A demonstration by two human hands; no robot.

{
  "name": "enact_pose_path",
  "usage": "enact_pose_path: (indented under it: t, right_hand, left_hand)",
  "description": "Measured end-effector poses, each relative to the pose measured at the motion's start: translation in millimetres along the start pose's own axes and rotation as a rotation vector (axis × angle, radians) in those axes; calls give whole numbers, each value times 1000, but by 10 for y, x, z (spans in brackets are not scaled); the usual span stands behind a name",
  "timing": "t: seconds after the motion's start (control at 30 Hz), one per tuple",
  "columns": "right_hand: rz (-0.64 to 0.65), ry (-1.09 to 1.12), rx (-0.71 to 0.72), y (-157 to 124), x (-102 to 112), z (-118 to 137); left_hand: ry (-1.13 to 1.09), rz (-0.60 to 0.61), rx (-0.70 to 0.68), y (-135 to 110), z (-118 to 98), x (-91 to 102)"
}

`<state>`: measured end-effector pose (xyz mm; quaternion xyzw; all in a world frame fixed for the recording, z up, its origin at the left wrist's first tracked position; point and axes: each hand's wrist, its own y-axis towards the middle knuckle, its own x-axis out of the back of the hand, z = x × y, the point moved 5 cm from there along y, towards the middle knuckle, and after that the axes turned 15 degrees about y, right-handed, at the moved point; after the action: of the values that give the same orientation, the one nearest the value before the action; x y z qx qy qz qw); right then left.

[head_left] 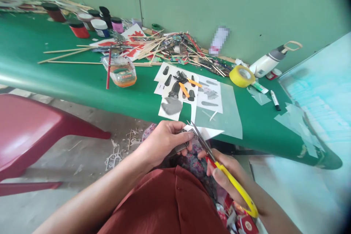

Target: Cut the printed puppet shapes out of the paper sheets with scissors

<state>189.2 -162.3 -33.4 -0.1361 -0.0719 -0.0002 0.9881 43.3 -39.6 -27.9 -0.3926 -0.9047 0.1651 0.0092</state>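
My left hand point(161, 142) is closed in a pinch on a small printed paper cutout point(201, 131), held over my lap below the table edge. My right hand point(227, 175) grips yellow-handled scissors point(219, 166), whose blades point up-left into the paper. On the green table point(41, 73) just beyond lie several printed sheets with black shapes point(181, 87) and a pair of orange-handled pliers point(186, 82) on top of them.
A plastic tub with a red stick point(120, 71) stands left of the sheets. Paint jars point(90, 23), wooden sticks point(82, 49) and scraps fill the back. Yellow tape roll point(241, 76), white bottle point(270, 60) and marker point(275, 99) sit right. A red chair point(30, 131) stands at left.
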Motion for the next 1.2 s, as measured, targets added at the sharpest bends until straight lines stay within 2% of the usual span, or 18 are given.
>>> enact_pose_path:
  t: [0.47,0.73,1.2]
  right_hand:
    - [29,-37,-31,51,-23,115]
    - [49,-22,-58,67,-3,91]
    - [-31,-99,-9,45,-11,124]
  left_hand:
    - [-18,-10,6,18,16,21]
    - [9,-9,8,40,28,22]
    - [11,-21,3,45,36,5]
